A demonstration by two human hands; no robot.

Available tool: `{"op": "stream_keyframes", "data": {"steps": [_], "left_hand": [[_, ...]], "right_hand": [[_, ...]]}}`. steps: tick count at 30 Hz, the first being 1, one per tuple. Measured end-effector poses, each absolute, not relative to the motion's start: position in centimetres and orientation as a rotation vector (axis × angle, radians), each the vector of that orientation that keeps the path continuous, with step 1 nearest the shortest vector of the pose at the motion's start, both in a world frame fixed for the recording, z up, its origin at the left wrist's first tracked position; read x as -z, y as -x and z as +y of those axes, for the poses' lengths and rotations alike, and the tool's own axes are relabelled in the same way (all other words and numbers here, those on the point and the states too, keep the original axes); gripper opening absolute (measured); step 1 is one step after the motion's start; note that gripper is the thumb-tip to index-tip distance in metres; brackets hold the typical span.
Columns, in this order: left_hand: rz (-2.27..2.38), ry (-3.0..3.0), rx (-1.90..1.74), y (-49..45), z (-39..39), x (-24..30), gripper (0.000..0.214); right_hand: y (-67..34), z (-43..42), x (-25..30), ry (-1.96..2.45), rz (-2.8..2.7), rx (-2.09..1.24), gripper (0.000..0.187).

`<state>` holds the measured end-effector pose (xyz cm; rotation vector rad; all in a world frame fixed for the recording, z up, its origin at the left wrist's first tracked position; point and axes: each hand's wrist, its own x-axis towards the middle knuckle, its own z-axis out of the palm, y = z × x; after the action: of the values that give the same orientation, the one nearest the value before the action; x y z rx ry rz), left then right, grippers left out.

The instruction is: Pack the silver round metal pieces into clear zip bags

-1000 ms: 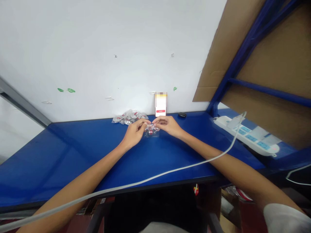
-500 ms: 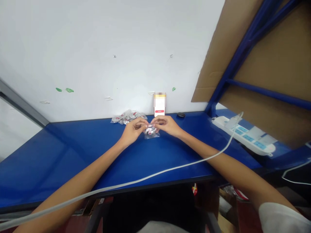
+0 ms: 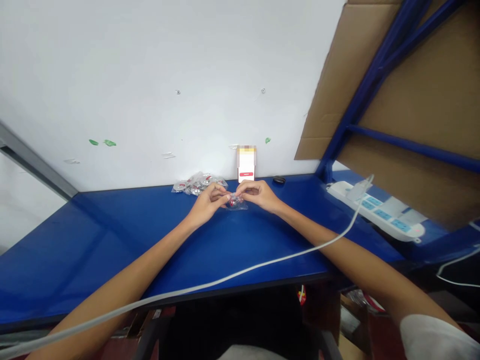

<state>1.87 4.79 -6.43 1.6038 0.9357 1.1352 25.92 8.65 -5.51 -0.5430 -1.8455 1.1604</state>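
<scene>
A small clear plastic bag [image 3: 237, 205] with a shiny, red-marked item inside is pinched between my two hands, a little above the blue table [image 3: 240, 245]. My left hand [image 3: 208, 204] grips its upper left edge between thumb and fingers. On the upper right edge, my right hand [image 3: 260, 194] pinches in the same way. The fingertips nearly meet and cover the bag's top. What exactly lies inside is too small to tell. Behind my left hand sits a pile of similar clear bags [image 3: 198, 183] holding round silvery pieces with red marks.
A lit phone [image 3: 246, 165] leans against the white wall [image 3: 217, 115]. Right of it lies a small black object [image 3: 279, 179]. A white power strip [image 3: 378, 212] stands at the right, and its white cable [image 3: 262, 263] crosses in front of my forearms. Cardboard [image 3: 322, 105] and a blue frame [image 3: 360, 90] rise at right.
The bag has tilted between my fingers, so its shiny content shows less than before. Both hands keep their pinch at nearly the same spot. The view has shifted slightly.
</scene>
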Motion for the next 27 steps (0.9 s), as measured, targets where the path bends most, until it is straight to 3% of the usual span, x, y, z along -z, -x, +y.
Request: {"op": "stream_keyframes", "data": {"steps": [7, 14, 19, 22, 27], "left_hand": [[1.082, -1.871, -1.117, -1.5, 4.7, 6.5, 0.027], [1.202, -2.212, -1.006, -1.0, 4.8, 6.3, 0.024], [1.301, -2.432, -0.908, 0.4, 5.5, 5.3, 0.015], [1.633, -2.622, -0.713, 1.9, 5.6, 3.9, 0.014], [1.953, -2.640, -0.168, 3.5, 5.5, 3.1, 0.021]], "right_hand": [[-26.2, 9.4, 6.3, 0.642, -1.898, -1.272, 0.042], [-25.8, 10.4, 8.0, 0.750, -1.927, -1.016, 0.023], [-25.6, 10.2, 8.4, 0.679, -2.019, -0.789, 0.025], [-26.1, 10.2, 8.4, 0.686, -2.134, -0.538, 0.032], [-27.0, 10.9, 8.2, 0.798, -2.201, -0.350, 0.023]]}}
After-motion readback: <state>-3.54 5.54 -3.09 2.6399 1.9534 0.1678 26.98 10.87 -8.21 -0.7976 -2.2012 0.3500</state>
